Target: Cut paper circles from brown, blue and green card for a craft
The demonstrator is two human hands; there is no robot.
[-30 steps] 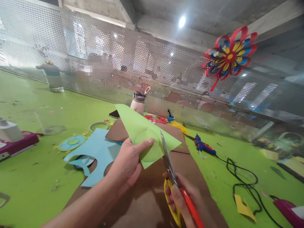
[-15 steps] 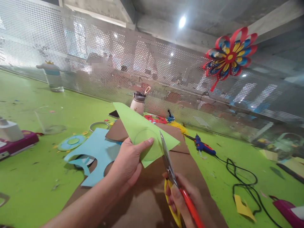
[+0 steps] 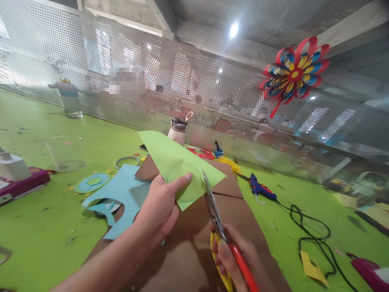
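A light green sheet of paper (image 3: 165, 150) with a circle drawn on it is pinched in my left hand (image 3: 164, 202), thumb on top beside the drawn line. My right hand (image 3: 235, 251) grips a pair of scissors (image 3: 215, 215) with one red and one yellow handle. Their blades point up and away at the paper's right edge, the tip overlapping the sheet near the circle. The blades look close together. Under both hands lies brown cardboard (image 3: 188, 255). Left of my left hand rests light blue paper (image 3: 127, 202) with rounded cut-outs.
On the right lie a blue glue gun (image 3: 261, 188), its black cord (image 3: 316, 239) and a yellow paper scrap (image 3: 313, 269). A bottle (image 3: 177, 130) stands behind the green paper. To the left are a clear cup (image 3: 65, 154), a blue paper ring (image 3: 92, 183) and a purple power strip (image 3: 26, 184).
The green paper and my left hand have shifted slightly left, with the sheet turned a little. The scissors have moved slightly left with it.
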